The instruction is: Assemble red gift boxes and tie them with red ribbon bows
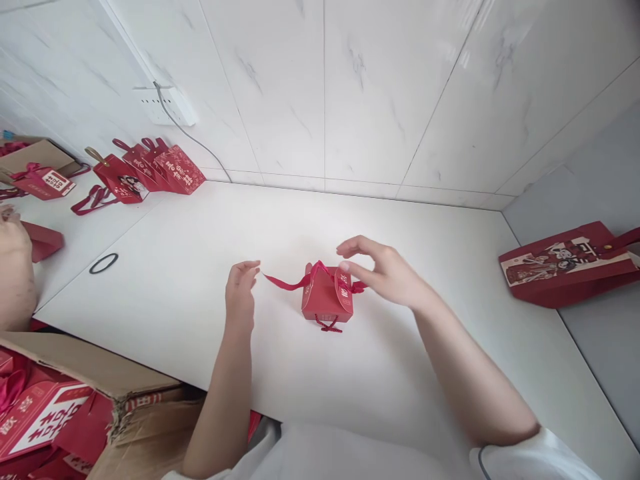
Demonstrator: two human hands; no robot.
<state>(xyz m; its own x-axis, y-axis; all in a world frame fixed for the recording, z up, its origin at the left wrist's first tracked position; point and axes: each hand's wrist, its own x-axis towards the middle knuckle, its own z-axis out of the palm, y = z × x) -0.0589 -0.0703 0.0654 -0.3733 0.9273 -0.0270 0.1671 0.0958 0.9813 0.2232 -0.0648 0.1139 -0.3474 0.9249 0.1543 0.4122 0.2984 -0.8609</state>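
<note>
A small red gift box (327, 308) with printed characters sits on the white table in front of me. A pinkish-red ribbon (286, 284) runs across its top, and a twisted red cord (329, 325) hangs at its near side. My left hand (241, 293), left of the box, pinches the ribbon's loose end and holds it out sideways. Over the right side of the box is my right hand (383, 270), its thumb and fingers apart, with the thumb tip close to the box top. The ribbon's other end shows partly below that hand.
Several red gift boxes with strap handles (180, 170) stand by the wall at the back left. A black ring (103, 263) lies on the table (200, 227). Another person's hand (14, 267) is at far left. An open cardboard carton (145, 393) holds red boxes. A red box (565, 263) is at right.
</note>
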